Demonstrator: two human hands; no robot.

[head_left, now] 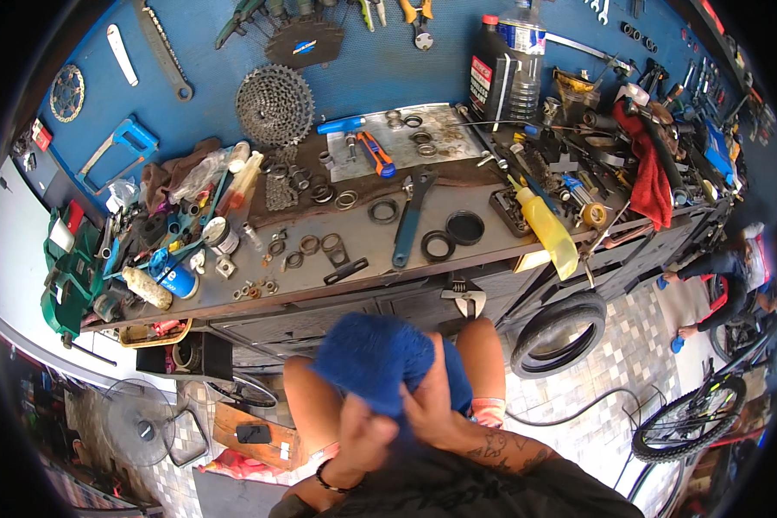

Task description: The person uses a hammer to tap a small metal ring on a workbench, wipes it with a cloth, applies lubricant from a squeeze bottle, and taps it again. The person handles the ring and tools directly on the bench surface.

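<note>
A bunched blue cloth (369,352) is held in front of my body, above my lap. My right hand (433,399) grips its right side, thumb pressed into the folds. My left hand (363,439), somewhat smeared by motion, is closed at the cloth's lower left edge. Whether anything is wrapped inside the cloth cannot be seen. Beyond it, an adjustable wrench (466,298) hangs at the bench's front edge. On the bench top lie a long blue-handled wrench (410,226), two black rings (439,246) and several metal bearing rings.
The cluttered workbench (367,281) runs across in front of me, with a bicycle cassette (274,105) against the blue tool wall. A yellow bottle (548,233) juts over its edge. A tire (561,335) leans at right; a fan (142,423) stands left. Another person (734,276) is far right.
</note>
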